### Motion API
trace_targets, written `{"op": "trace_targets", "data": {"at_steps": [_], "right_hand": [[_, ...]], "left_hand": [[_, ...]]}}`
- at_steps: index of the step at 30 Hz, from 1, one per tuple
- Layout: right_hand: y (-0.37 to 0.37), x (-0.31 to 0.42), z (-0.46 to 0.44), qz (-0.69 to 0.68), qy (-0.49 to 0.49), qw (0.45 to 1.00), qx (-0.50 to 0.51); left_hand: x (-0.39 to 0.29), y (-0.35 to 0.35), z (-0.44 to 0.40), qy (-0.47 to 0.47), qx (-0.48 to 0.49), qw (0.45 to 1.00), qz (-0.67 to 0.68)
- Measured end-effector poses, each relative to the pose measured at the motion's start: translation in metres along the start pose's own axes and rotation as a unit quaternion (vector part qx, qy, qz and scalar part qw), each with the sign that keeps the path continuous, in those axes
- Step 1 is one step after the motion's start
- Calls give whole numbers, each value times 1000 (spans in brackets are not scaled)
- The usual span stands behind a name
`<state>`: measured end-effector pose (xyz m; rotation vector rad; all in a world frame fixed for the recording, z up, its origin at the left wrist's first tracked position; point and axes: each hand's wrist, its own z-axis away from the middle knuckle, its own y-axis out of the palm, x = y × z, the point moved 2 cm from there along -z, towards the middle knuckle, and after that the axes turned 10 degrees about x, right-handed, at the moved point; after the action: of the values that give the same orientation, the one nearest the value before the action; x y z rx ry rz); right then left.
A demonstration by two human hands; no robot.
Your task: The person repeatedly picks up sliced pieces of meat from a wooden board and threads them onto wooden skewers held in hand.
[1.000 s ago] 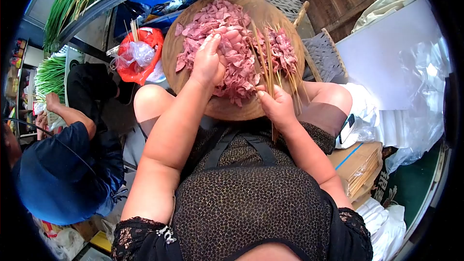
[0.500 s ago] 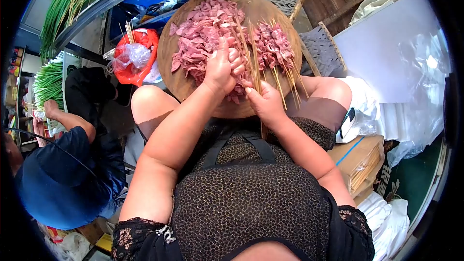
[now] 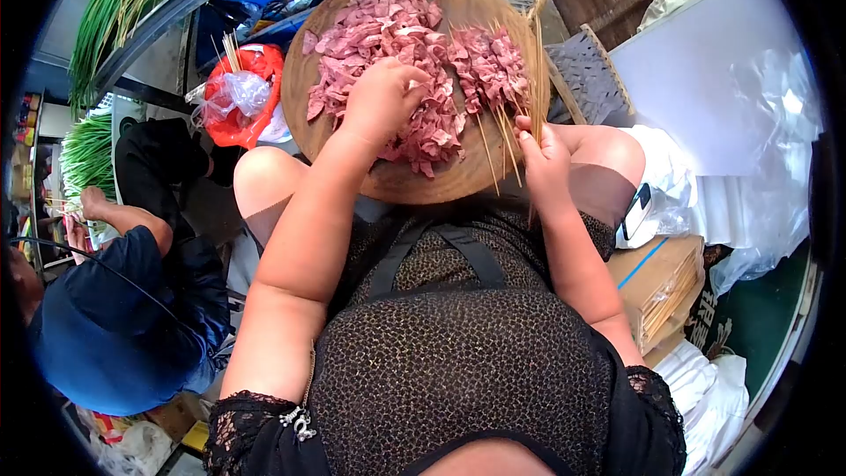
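From my head, I see my left hand (image 3: pixel 384 101) over the big heap of pink meat (image 3: pixel 388 31), left of the middle of the round wooden board (image 3: pixel 423 189). Its fingers curl in, but I can't tell if they pinch a piece. My right hand (image 3: pixel 546 159) pinches a bunch of thin sticks (image 3: pixel 536 70) by the board's right edge. Meat on sticks (image 3: pixel 489 66) lies nearer that edge. A red bag (image 3: pixel 233 130) sits past the left edge.
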<state>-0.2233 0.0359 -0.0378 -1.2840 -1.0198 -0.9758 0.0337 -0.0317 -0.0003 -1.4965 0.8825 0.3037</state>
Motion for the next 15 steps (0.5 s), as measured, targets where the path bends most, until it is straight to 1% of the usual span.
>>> {"op": "trace_targets", "data": {"at_steps": [1,2,3,4,5,6,7,9,10,12,13,14,15], "right_hand": [[-2,3,0,96,-68,993,-16],[-4,4,1,96,-69,993,-17],[-4,10,3,-24,-26,999,-3],[-3,18,6,-142,17,990,11],[-4,29,10,-141,16,990,11],[-3,40,15,-184,52,981,26],[-1,45,21,-226,88,969,42],[2,45,33,-231,86,968,53],[4,44,40,-226,120,965,63],[11,37,55,-211,178,957,92],[16,35,61,-208,184,954,111],[19,32,64,-204,196,949,138],[20,31,65,-199,208,943,164]], "left_hand": [[-5,3,0,26,17,997,-77],[-8,7,0,8,1,993,-116],[-8,7,-1,9,0,993,-117],[-9,8,-1,1,23,989,-143],[-9,10,-2,-7,46,984,-169],[-11,9,0,17,30,986,-165],[-9,10,1,18,30,986,-165],[-6,9,3,3,62,987,-151],[-7,5,4,2,62,987,-151],[-6,-4,5,-52,59,997,-8],[5,-2,3,-63,36,996,50],[13,-3,1,-113,35,978,171],[13,-6,0,-161,34,943,288]]}}
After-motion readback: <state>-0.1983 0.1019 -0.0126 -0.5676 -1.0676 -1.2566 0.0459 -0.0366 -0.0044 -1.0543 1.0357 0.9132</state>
